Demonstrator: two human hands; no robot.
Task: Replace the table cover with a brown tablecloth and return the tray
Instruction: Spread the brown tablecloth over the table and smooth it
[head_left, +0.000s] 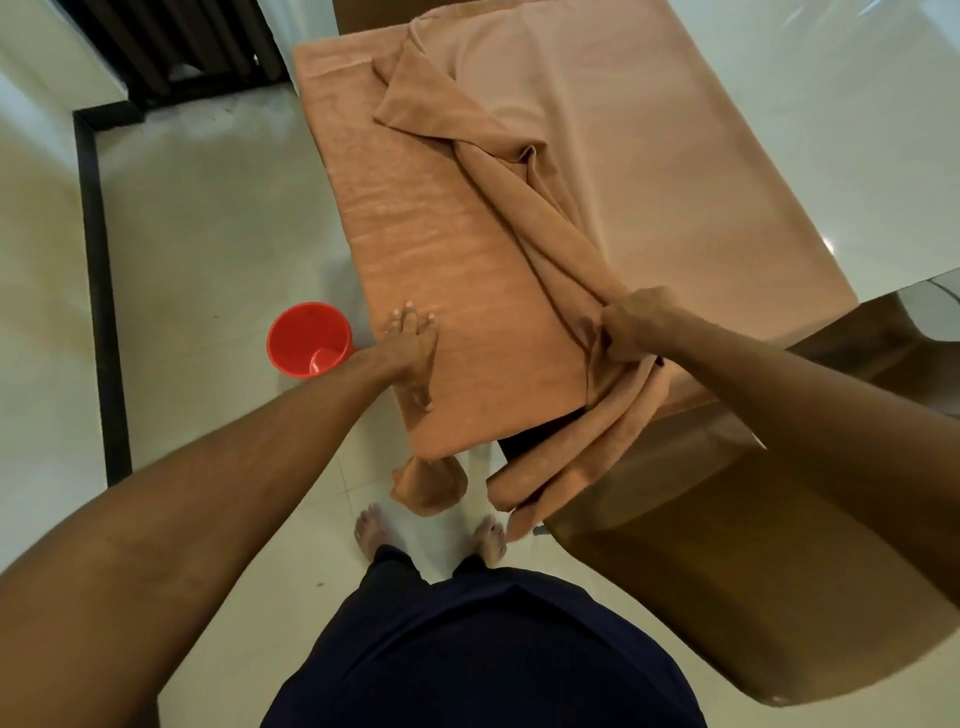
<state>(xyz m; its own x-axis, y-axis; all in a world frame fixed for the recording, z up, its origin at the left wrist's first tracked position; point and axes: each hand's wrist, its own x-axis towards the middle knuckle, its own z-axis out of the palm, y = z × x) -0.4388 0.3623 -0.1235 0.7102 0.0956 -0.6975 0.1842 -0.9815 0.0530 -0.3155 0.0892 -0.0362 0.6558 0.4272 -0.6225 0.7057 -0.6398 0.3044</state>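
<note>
A brown tablecloth (597, 156) lies spread over the left end of a table with a glossy white top (831, 104). Part of the cloth is bunched into a twisted fold running from the far middle toward me. My right hand (639, 327) is shut on that bunched fold near the table's near edge, and the loose end hangs down past the edge. My left hand (413, 358) lies flat, fingers spread, on the cloth's draped left side. No tray is in view.
A red plastic bucket (309, 340) stands on the pale tiled floor just left of the table. A brown chair (753, 545) sits at my right, close to the table edge. A dark barred frame (171, 47) stands at the far left. My bare feet are below the table corner.
</note>
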